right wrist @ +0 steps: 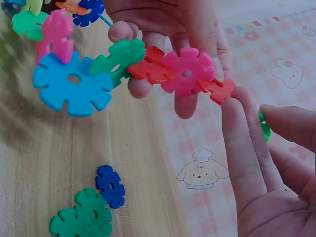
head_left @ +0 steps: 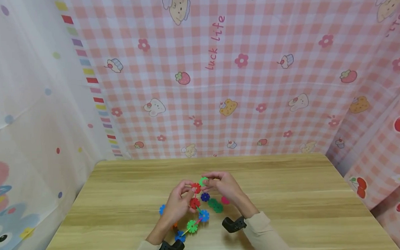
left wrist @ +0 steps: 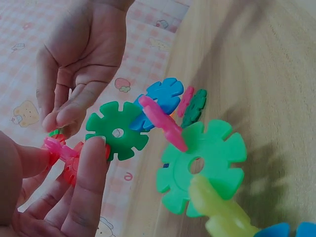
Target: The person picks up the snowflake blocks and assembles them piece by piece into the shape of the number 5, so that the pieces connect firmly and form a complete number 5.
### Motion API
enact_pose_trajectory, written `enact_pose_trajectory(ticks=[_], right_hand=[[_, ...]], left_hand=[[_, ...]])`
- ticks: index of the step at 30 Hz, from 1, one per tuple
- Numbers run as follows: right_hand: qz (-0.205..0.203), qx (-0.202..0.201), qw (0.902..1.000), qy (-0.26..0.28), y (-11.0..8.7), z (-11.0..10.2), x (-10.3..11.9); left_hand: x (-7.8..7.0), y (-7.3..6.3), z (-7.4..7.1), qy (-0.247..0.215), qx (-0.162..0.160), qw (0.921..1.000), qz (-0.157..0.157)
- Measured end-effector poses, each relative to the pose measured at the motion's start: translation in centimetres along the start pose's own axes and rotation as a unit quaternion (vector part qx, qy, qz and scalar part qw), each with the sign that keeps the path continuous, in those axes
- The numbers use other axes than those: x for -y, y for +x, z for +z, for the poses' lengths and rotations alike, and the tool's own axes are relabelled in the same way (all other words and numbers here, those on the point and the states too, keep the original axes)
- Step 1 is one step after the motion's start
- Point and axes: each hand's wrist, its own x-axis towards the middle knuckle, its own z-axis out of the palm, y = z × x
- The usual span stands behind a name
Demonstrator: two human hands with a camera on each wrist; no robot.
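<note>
A chain of notched plastic snowflake discs, linked edge to edge, hangs from my left hand [head_left: 178, 202]. Its fingers and thumb hold the end part, with a pink disc [right wrist: 187, 71] between red discs [right wrist: 217, 90]. Lower on the chain come a green disc [left wrist: 106, 126], a blue disc [right wrist: 74, 84], a pink disc and a light green disc [left wrist: 217, 163]. My right hand [head_left: 226, 184] pinches a bright green disc [head_left: 203, 182] right at the last red disc. In the right wrist view, fingers hide most of that green disc.
On the wooden table [head_left: 288, 188] lie a dark blue disc [right wrist: 109, 186], green discs [right wrist: 81, 217] close together and a pink disc [head_left: 225, 200]. The chain's other end curves near my left forearm, with another blue disc [head_left: 162, 209]. A checked cloth [head_left: 218, 84] hangs behind the table.
</note>
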Motion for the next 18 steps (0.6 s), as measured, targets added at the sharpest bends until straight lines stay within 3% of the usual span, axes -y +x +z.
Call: enact_pose_trajectory(ticks=[8,13,18], right_hand=[[-0.014,0.027,0.9995,0.002,-0.3,-0.1,0.2],[-0.025,0.001,0.9997,-0.003,-0.2,0.2,-0.2],[-0.036,-0.017,0.9986,0.034,-0.1,0.7,-0.8]], left_hand=[[0.1,0.0,0.2,0.005,-0.009,0.9999,0.008],[0.1,0.0,0.3,0.007,-0.016,0.9998,0.009],[0.1,0.0,0.2,0.002,-0.017,0.9998,0.009]])
